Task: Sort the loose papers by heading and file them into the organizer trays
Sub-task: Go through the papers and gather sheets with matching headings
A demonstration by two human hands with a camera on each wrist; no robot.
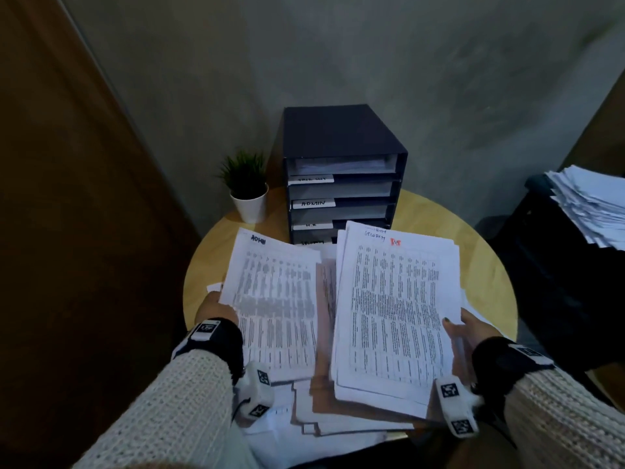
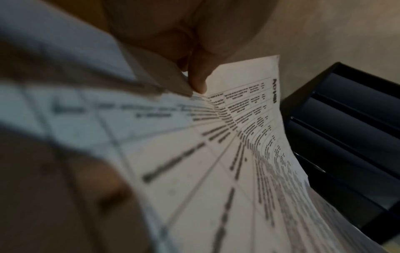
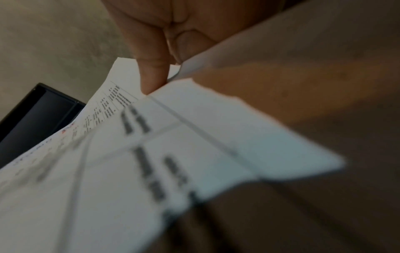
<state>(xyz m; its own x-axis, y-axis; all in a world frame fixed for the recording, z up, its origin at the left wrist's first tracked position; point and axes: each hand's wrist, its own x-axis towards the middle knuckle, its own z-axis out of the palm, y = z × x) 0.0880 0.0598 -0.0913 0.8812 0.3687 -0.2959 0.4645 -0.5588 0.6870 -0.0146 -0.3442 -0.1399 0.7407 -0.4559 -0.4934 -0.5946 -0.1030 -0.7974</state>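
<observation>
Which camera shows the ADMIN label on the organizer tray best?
The head view: the ADMIN label faces the camera, readable, on the organizer. The left wrist view shows only dark tray edges; the right wrist view only a corner, with no labels.

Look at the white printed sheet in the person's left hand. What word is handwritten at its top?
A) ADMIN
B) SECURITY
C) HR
A: the white printed sheet gripped by the left hand has ADMIN handwritten in dark ink at its top, and the left wrist view shows the same word along its edge.
</observation>
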